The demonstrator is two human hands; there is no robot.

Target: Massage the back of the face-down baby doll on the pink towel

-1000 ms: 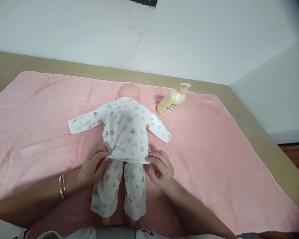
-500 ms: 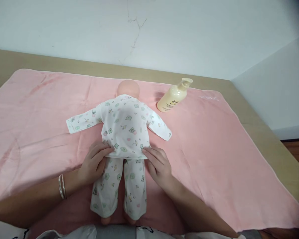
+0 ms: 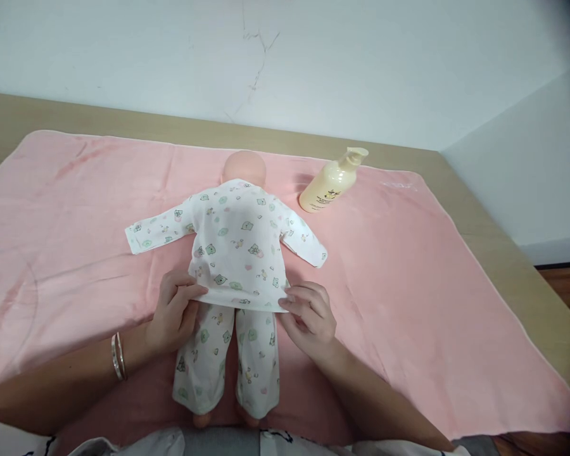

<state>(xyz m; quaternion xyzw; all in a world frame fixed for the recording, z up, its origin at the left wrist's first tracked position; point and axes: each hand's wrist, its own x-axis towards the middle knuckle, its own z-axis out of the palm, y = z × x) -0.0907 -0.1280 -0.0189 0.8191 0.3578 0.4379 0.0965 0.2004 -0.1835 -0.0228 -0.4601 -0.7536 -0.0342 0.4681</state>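
A baby doll (image 3: 245, 166) lies face down, its bare head at the far end and its feet toward me. It wears a white printed pajama top (image 3: 237, 234) and matching pajama pants (image 3: 256, 361). My left hand (image 3: 178, 313) pinches the left corner of the top's hem between thumb and fingers. At the right corner of that hem, my right hand (image 3: 311, 316) is closed on the cloth in the same way. Between both hands the hem is stretched straight across the upper part of the pants. The sleeves spread out to either side.
A pink blanket (image 3: 408, 304) lies under the doll on a wooden table (image 3: 498, 234). Behind the doll's right-side sleeve stands a pale yellow pump bottle (image 3: 330, 185). A white wall (image 3: 147, 57) rises along the table's back edge.
Both hands have moved slightly outward, and the pajama top's hem has come down a little toward me and been drawn wider and flatter. The doll and bottle have stayed in place.
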